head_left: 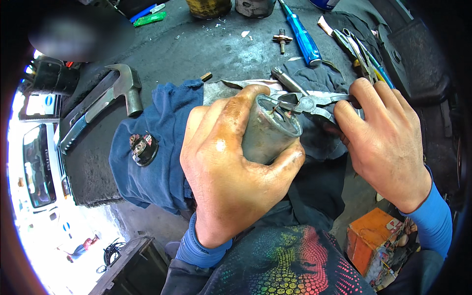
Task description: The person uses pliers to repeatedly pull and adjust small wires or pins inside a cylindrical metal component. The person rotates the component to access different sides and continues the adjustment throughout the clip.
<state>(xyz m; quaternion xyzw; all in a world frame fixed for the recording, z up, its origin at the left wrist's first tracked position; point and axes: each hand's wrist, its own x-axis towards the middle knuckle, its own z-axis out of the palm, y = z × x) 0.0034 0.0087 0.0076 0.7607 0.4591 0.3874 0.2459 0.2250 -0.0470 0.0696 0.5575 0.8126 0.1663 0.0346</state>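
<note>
My left hand [221,162] is wrapped around a grey metal cylinder [268,140], tilted so its open end points up and to the right. Pliers [309,103] are gripped in my right hand [386,140], their handles partly hidden by my fingers. The jaws reach into the cylinder's mouth, at small metal parts inside; whether they pinch one I cannot tell. To the left, a round black cap with metal terminals [144,149] lies on a blue cloth [169,110]. A metal rod [287,80] rests just behind the pliers.
A claw hammer [129,93] lies left on the dark worktop [221,46]. Behind are a blue-handled screwdriver [304,42], a small threaded fitting [282,39] and a yellowish can [209,9]. More hand tools [363,54] lie at far right; an orange box [371,233] stands below.
</note>
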